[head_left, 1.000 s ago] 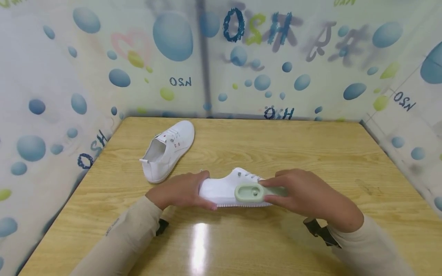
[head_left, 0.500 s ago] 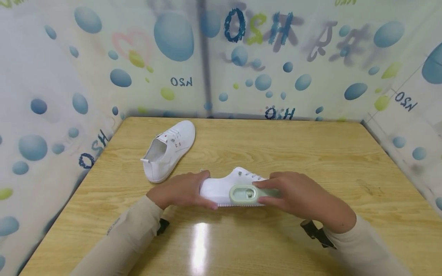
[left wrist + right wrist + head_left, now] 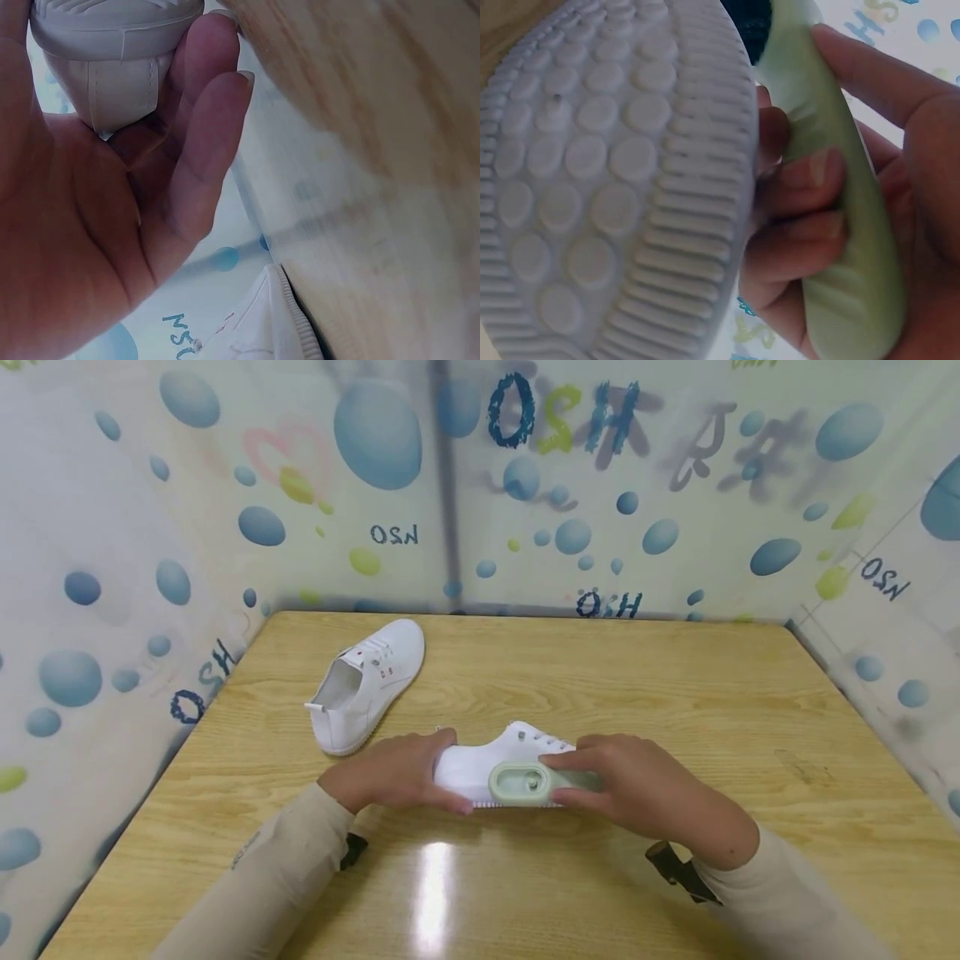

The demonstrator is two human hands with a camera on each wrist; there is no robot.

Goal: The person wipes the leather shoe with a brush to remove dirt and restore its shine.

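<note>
My left hand (image 3: 401, 774) grips a white sneaker (image 3: 465, 768) by the heel. It is tipped on its side, and in the right wrist view its studded sole (image 3: 592, 150) faces the camera. With my right hand (image 3: 645, 785) I hold a light green brush (image 3: 513, 783) by its handle (image 3: 855, 247). The brush head lies over the sneaker's side, just above the sole edge; dark bristles (image 3: 751, 30) show behind the sole in the right wrist view. Several curled fingers wrap the handle. My right hand and the brush hide the toe in the head view.
A second white sneaker (image 3: 393, 656) stands upright at the back left of the wooden table (image 3: 637, 677), toe pointing away. Curtain-like walls (image 3: 480, 510) with blue and green dots enclose the back and both sides. Dark straps (image 3: 682, 871) hang at my wrists.
My right hand has slid the brush leftward along the sneaker's side, toward the heel. The left hand and the second sneaker stay in place.
</note>
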